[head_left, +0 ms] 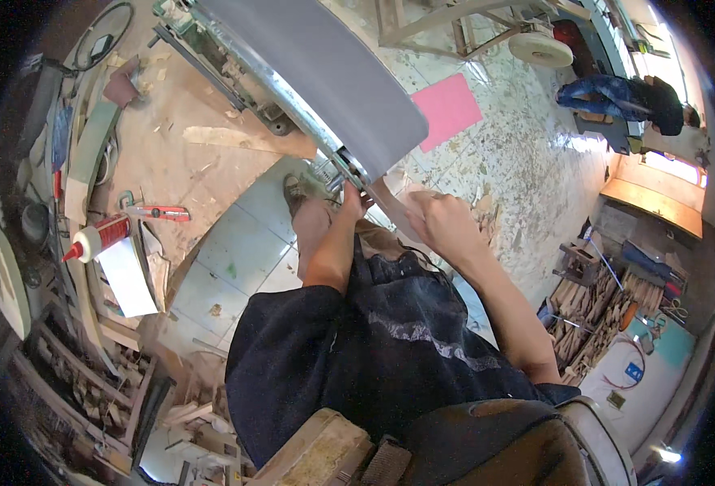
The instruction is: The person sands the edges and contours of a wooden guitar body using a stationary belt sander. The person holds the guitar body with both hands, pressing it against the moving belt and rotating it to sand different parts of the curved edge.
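Note:
A belt sander with a wide grey belt (pixel 333 69) reaches toward me from the top. Just below its near end, my right hand (pixel 446 224) is closed on a flat, pale brown wooden piece (pixel 391 209). The piece slants from the belt's end down toward my body, its upper end close to or touching the belt; I cannot tell which. My left hand (pixel 353 202) is beside the metal knob (pixel 336 183) at the machine's corner, near the piece's upper end. Its fingers are curled, and what they grip is partly hidden.
At left, a wooden table (pixel 204 182) bears a white glue bottle (pixel 98 237) with a red tip, a red utility knife (pixel 159 213) and wood strips. A pink sheet (pixel 448 111) lies on the dusty floor. Wood offcuts (pixel 588 312) are piled at right. Another person (pixel 629 101) is at far right.

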A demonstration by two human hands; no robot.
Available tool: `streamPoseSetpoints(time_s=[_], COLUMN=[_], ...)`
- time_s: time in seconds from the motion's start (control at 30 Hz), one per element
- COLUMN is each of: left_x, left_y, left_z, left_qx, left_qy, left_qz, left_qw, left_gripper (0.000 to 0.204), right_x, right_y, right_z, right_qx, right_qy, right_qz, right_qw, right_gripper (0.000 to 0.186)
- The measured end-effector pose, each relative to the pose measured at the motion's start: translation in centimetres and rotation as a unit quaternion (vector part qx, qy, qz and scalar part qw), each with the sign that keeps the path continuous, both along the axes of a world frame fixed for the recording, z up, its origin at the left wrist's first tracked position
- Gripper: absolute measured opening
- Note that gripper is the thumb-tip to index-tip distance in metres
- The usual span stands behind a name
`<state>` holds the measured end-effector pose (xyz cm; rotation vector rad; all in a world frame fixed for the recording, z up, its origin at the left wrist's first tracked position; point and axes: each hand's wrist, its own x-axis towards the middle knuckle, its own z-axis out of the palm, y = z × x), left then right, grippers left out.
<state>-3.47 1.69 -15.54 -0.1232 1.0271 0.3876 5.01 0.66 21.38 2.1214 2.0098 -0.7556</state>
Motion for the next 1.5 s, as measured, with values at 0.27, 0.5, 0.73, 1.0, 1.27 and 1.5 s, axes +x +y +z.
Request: streamPoseSetpoints(time_s=[0.27,0.5,0.73,1.0,1.27,1.5], left_x=[0.2,0.0,-0.5,-1.7,-1.2,-1.3], left_y=[1.6,3.5,4.7,5.0,3.4,3.5], left_z=[0.6,-1.1,3.9,8.0,16.8,15.6], left_qx=[0.057,0.114,0.098,0.190,0.185,0.190], left_qy=[-0.014,-0.087,-0.018,-0.032,-0.016,0.013], left_qz=[0.047,0.120,0.074,0.129,0.027,0.028], left_qw=[0.997,0.982,0.992,0.973,0.982,0.981], left_gripper=[0.045,0.045,0.051,0.057,0.051,0.061], right_x=[-0.3,-0.3,0.1,0.3,1.3,0.8], right_y=[-2.0,-2.8,-3.1,-4.6,-10.0,-9.6], right_z=[3.5,5.5,6.7,8.9,13.2,14.3], right_qx=[0.065,0.109,0.130,0.183,0.158,0.146], right_qy=[-0.020,0.009,0.027,0.043,0.033,0.030], right_qz=[-0.005,-0.014,-0.019,-0.021,-0.098,-0.109], right_qw=[0.998,0.994,0.991,0.982,0.982,0.983], right_gripper=[0.024,0.036,0.037,0.037,0.038,0.037])
